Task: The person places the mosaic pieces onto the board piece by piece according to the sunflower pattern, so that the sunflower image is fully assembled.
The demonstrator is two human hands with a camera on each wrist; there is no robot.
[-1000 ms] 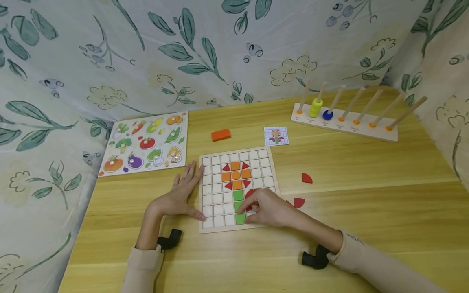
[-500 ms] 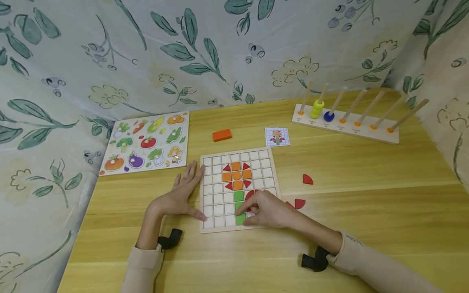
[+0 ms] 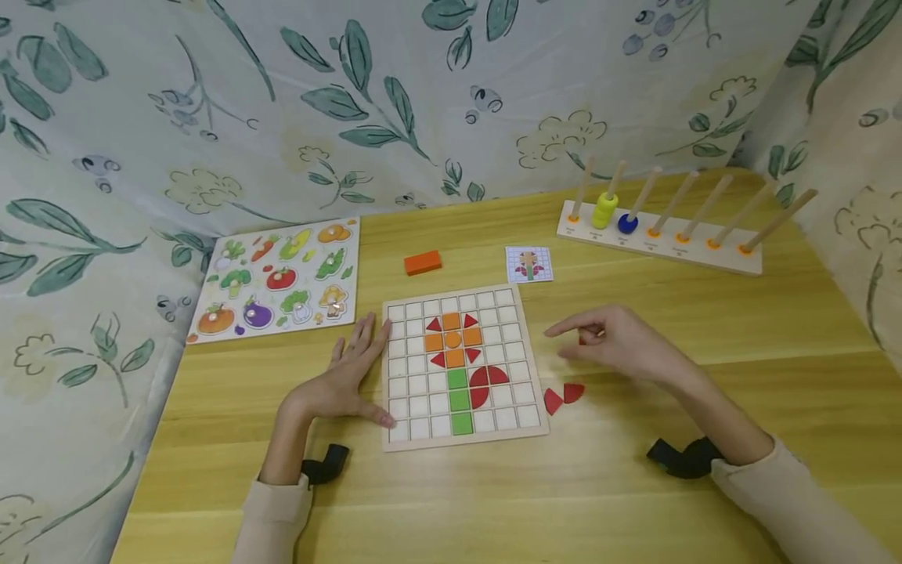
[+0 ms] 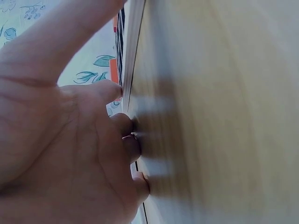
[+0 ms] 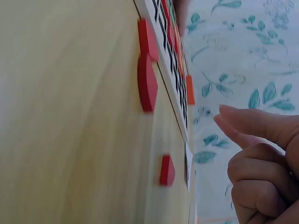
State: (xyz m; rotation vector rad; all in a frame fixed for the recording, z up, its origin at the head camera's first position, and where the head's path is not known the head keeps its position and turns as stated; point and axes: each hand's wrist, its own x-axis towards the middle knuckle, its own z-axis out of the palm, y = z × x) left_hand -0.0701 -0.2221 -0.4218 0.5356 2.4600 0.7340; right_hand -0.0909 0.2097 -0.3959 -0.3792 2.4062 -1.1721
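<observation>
A wooden grid board [image 3: 416, 448] lies on the table in the head view. Orange squares, an orange disc [image 3: 453, 339], red triangles and a column of green squares [image 3: 459, 400] fill part of it. Red quarter-circle pieces [image 3: 497, 374] lie right of the green column. My left hand [image 3: 338, 384] is spread along the board's left edge, thumb and fingertips at the rim. Right of the board, my right hand [image 3: 623, 341] hovers with index finger and thumb extended, other fingers curled, nothing between them. Below it in the right wrist view lies a loose red quarter-circle [image 5: 167, 170], mostly hidden in the head view.
Two more red quarter-circles [image 3: 574, 392] lie by the board's lower right corner. Behind the board are an orange block [image 3: 423, 263] and a pattern card [image 3: 530, 265]. A vegetable puzzle [image 3: 278, 278] is at back left, a peg stand [image 3: 662, 243] at back right.
My right hand has lifted off the board and moved right, over a loose red quarter-circle, uncovering the red pieces and green squares. My left hand has stayed at the board's edge.
</observation>
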